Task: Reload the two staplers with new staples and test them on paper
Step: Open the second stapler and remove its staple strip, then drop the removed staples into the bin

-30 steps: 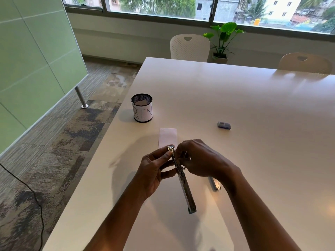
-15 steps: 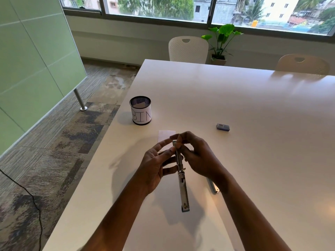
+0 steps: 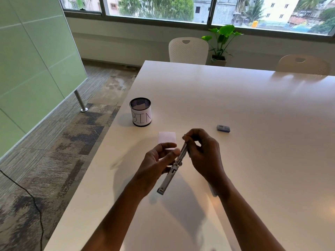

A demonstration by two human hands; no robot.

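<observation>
A slim metal stapler (image 3: 168,180), opened out long, hangs above the table (image 3: 253,169), tilted from upper right to lower left. My left hand (image 3: 155,165) holds it around the middle, thumb against its side. My right hand (image 3: 204,153) pinches its upper end with curled fingers. Just beyond my hands a small slip of white paper (image 3: 166,137) lies flat. To the right sits a small grey staple box (image 3: 223,128). The second stapler is hidden behind my right forearm.
A black mesh cup labelled BIN (image 3: 140,112) stands near the table's left edge with paper inside. Two white chairs (image 3: 188,50) and a potted plant (image 3: 220,44) are at the far side. A green partition (image 3: 32,60) stands on the left over carpet.
The stapler's lower end has swung from lower right to lower left. My right hand has slid up to its top end, and my left hand now grips lower down.
</observation>
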